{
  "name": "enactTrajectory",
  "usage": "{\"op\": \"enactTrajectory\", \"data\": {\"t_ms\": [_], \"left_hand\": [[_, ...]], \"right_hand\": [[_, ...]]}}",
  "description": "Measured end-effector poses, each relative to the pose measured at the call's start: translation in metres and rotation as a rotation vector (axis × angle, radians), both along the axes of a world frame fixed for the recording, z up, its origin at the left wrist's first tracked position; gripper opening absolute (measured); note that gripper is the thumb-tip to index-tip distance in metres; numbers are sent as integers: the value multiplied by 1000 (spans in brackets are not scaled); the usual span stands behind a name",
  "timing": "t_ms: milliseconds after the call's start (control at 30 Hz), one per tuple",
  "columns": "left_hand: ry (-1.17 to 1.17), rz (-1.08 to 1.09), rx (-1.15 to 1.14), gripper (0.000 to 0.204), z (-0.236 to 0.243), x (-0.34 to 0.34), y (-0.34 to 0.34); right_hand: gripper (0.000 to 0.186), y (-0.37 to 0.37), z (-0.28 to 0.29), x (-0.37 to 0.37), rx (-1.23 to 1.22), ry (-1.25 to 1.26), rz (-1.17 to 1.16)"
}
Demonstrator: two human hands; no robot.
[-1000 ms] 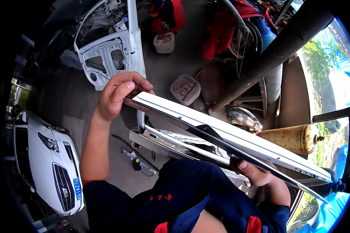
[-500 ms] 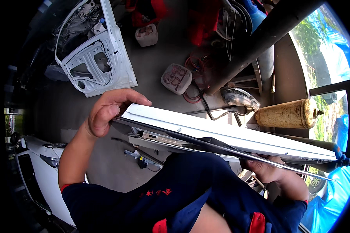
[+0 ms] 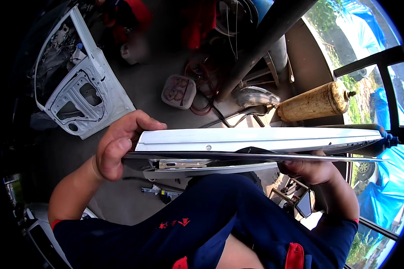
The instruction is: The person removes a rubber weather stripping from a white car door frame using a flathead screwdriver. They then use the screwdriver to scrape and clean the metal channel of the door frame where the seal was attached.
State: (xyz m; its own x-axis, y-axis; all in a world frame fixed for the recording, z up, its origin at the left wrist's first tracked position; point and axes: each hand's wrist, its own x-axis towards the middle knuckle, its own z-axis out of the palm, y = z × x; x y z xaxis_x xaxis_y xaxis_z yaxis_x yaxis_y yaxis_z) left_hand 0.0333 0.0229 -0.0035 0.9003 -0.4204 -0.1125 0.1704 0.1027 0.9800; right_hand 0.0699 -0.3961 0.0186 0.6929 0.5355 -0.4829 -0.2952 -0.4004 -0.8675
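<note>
Levelled out from its earlier rightward slope, the long white panel [image 3: 260,138] with a thin dark lower edge lies nearly straight across our view, raised in front of our navy-blue shirt [image 3: 134,235] with red trim. Our left hand [image 3: 116,148] grips its left end; our right hand [image 3: 313,171] holds it from below toward the right, probably curling behind, though that side is hidden. Beyond it we see a rust-stained yellow metal cylinder [image 3: 312,102].
</note>
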Motion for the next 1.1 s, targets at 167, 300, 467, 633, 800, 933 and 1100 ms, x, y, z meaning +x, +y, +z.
{"op": "enactTrajectory", "data": {"t_ms": [167, 300, 467, 633, 800, 933, 1100], "left_hand": [[-25, -28, 49, 58, 1, 8, 0], [-25, -4, 94, 58, 2, 5, 1], [-14, 21, 76, 58, 3, 3, -4], [-4, 34, 107, 58, 4, 0, -4], [-13, 55, 77, 59, 2, -3, -5], [-15, 56, 110, 59, 5, -3, -4], [-36, 52, 83, 59, 3, -5, -6]], "right_hand": [[32, 0, -28, -4, 78, 101, -26], [32, -3, -17, 10, -7, -136, 112], [34, -4, -28, 13, -63, -87, 211], [31, 8, -16, 15, 3, -239, 213], [22, 14, -24, 10, 83, -159, 183], [21, 16, -19, 16, 131, -155, 214], [24, 18, -31, 12, 113, -209, 242]]}}
